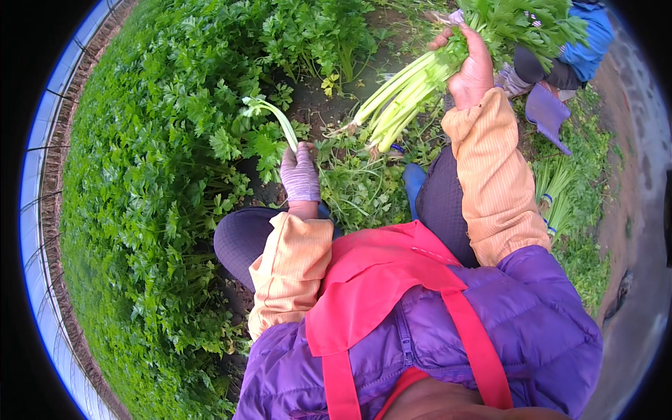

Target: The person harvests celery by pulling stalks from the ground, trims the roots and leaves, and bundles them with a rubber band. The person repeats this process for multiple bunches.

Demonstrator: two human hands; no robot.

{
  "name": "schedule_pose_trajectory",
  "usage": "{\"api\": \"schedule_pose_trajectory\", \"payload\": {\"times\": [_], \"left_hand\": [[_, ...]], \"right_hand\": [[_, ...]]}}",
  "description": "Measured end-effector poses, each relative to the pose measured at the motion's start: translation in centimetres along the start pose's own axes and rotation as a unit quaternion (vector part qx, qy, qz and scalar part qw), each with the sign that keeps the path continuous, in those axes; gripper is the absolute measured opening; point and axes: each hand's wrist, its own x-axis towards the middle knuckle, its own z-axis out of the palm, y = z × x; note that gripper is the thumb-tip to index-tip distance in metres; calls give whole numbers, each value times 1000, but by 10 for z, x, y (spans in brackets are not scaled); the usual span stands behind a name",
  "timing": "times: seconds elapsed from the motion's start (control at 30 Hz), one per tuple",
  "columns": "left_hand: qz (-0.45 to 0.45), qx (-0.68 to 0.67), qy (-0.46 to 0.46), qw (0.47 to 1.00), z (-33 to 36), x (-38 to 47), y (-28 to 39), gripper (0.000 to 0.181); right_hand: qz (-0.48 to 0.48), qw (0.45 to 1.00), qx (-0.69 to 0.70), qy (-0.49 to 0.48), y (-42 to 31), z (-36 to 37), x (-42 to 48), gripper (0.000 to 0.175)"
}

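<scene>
My left hand [300,172], in a knitted glove with bare wrist showing, grips a single pale celery stalk [283,123] with a small leafy tip bent to the left. My right hand [472,68], ungloved, is raised at the upper right and closed around a bunch of celery [401,100]. The bunch slants, with roots and pale stalk bases down to the left and leafy tops up to the right. Trimmed leaves and stalks [362,184] litter the ground between my knees.
Dense standing celery [142,210] fills the left side. At the upper right, another person in blue clothing [590,39] works close to my right hand, near a purple flap [547,113]. Bundles of celery with blue ties [554,189] lie on the right, beside a path [638,210].
</scene>
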Motion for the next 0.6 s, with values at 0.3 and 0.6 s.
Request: {"api": "schedule_pose_trajectory", "payload": {"times": [0.3,0.6], "left_hand": [[139,247,-119,952,37,-43,31,15],[45,247,-290,923,28,-26,21,38]], "right_hand": [[249,964,-9,-96,33,41,-36,45],[288,928,91,-218,26,37,-33,59]]}}
